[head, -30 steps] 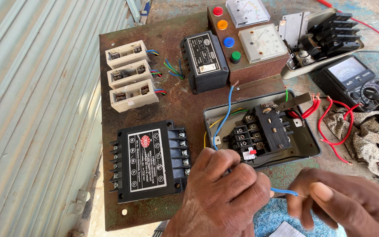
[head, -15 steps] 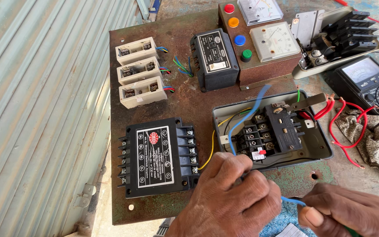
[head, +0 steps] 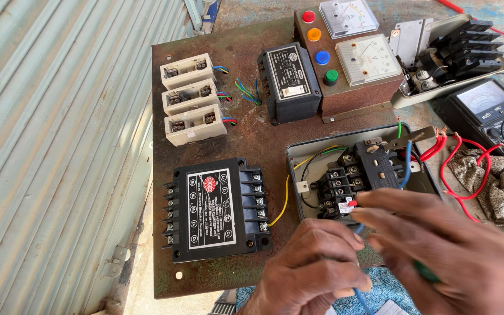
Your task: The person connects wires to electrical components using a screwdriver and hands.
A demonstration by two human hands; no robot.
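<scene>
The thin blue insulated wire should handle as light and springy — pliant enough to bend by finger, stiff enough to hold a curve, with a smooth sheath that may slip unless pinched close to its end. It arcs from the black terminal block in the open grey metal switch box down toward the hands just in front of the box. The left hand is curled around the wire's lower run. The right hand is blurred, fingers bent over a green-handled tool; its exact grip I cannot tell. Left of the box sits a black rectangular contactor on the rusty brown metal panel.
</scene>
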